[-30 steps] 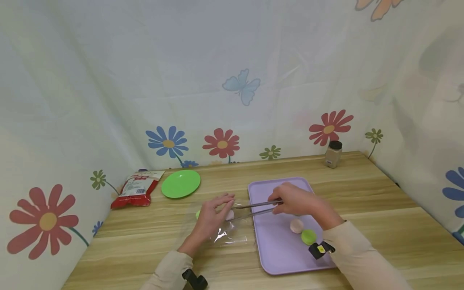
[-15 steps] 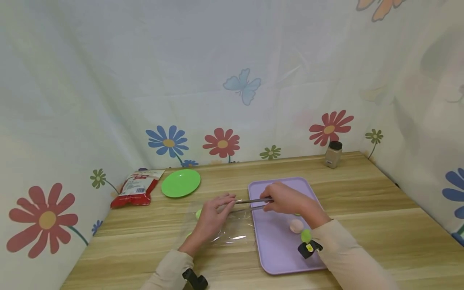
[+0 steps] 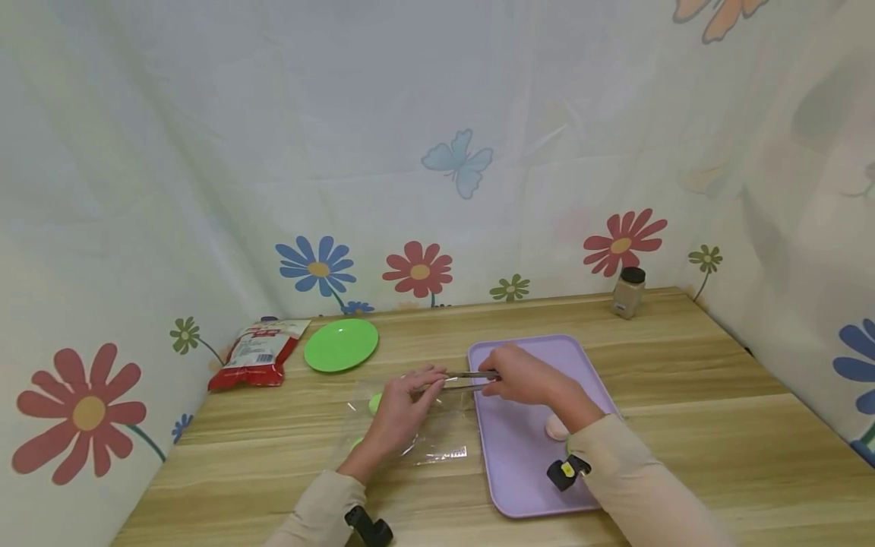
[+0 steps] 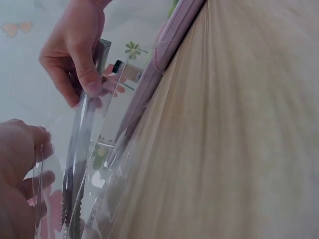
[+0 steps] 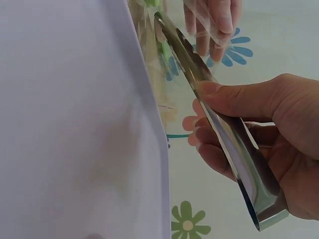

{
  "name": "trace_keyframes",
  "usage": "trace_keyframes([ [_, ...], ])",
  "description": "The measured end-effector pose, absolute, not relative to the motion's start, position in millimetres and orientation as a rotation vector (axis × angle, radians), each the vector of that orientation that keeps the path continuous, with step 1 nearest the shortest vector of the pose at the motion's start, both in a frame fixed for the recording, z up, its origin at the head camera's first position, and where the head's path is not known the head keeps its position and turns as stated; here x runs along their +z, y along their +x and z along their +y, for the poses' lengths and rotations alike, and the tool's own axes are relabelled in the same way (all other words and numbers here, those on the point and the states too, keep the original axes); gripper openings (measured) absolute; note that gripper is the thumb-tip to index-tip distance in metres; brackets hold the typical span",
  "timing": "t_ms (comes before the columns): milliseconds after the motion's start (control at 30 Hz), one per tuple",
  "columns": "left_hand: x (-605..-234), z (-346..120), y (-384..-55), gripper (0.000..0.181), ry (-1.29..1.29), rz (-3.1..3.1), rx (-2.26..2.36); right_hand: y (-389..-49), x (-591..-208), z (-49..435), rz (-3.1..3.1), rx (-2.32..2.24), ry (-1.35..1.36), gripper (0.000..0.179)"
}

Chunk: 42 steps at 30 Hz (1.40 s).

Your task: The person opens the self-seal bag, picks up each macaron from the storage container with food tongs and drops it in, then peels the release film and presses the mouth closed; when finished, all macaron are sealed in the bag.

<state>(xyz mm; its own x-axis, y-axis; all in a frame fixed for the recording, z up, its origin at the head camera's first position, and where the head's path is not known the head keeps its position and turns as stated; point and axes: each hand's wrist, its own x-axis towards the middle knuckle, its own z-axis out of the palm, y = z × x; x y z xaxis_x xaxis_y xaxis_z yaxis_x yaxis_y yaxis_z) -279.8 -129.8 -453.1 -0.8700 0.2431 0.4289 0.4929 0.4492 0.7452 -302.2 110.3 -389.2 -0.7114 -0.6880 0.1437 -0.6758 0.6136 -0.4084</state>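
Note:
In the head view my right hand [image 3: 525, 375] grips metal tongs [image 5: 227, 130] near their bent end, above the left side of a lilac tray [image 3: 509, 475]. The tongs reach left into the mouth of a clear plastic bag [image 3: 437, 447], and their tips are hidden behind my left hand [image 3: 400, 406]. That hand pinches the bag's edge between thumb and fingers. Inside the bag a green macaron [image 3: 375, 403] shows beside the left hand, with part of another green one below it. A pale pink macaron [image 3: 556, 428] lies on the tray, partly covered by my right forearm.
A green plate [image 3: 342, 346] sits behind the bag. To its left lies a red and white packet [image 3: 257, 357]. At the back right stands a jar [image 3: 629, 294] with a black lid, and a patterned curtain [image 3: 355, 152] rises behind the wooden table.
My right hand has moved left with the tongs, which go deeper into the bag. Their arms have come closer together. The pale macaron by the left hand has gone from sight. The left hand stays put.

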Motion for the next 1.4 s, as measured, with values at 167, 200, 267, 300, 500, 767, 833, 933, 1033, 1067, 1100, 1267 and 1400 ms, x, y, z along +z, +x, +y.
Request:
trace_keyframes([
  [167,-452.4,-129.4,-280.0,0.023,-0.629,-2.432,-1.381,-301.7,-389.5,106.0,2.785,-0.695,-1.210,0.007],
  [200,-452.2,-129.4,-280.1,0.022,-0.635,-2.421,-1.380,-302.1,-389.9,105.2,2.783,-0.694,-1.223,0.006],
  [267,-452.2,-129.4,-280.4,0.020,-0.642,-2.401,-1.380,-302.9,-391.0,103.5,2.778,-0.688,-1.242,0.006],
  [300,-452.3,-129.4,-280.7,0.020,-0.649,-2.391,-1.383,-303.6,-391.8,102.9,2.777,-0.686,-1.249,0.006],
  [500,-455.5,-130.3,-283.2,0.020,-0.656,-2.395,-1.391,-305.6,-395.8,100.4,2.783,-0.691,-1.211,0.008],
  [767,-456.7,-130.3,-282.5,0.020,-0.660,-2.377,-1.370,-308.3,-400.6,100.3,2.762,-0.697,-1.181,0.011],
  [833,-457.3,-130.5,-283.5,0.018,-0.658,-2.367,-1.354,-308.5,-399.8,101.7,2.763,-0.683,-1.188,0.013],
  [933,-457.6,-130.7,-284.5,0.018,-0.661,-2.358,-1.341,-307.5,-396.6,105.4,2.762,-0.661,-1.180,0.015],
  [1033,-457.0,-131.1,-284.5,0.019,-0.664,-2.355,-1.338,-304.8,-392.8,110.4,2.754,-0.646,-1.184,0.015],
  [1067,-456.5,-131.1,-284.4,0.019,-0.662,-2.359,-1.339,-303.4,-391.5,112.4,2.752,-0.643,-1.190,0.013],
  [1100,-456.1,-131.2,-284.1,0.019,-0.658,-2.365,-1.339,-301.9,-390.3,114.7,2.752,-0.639,-1.199,0.011],
  [1267,-454.2,-132.2,-282.9,0.020,-0.619,-2.405,-1.360,-294.1,-388.2,133.8,2.738,-0.657,-1.223,0.010],
  [1400,-453.1,-133.3,-282.9,0.020,-0.612,-2.406,-1.369,-289.4,-390.5,155.4,2.742,-0.711,-1.164,0.009],
])
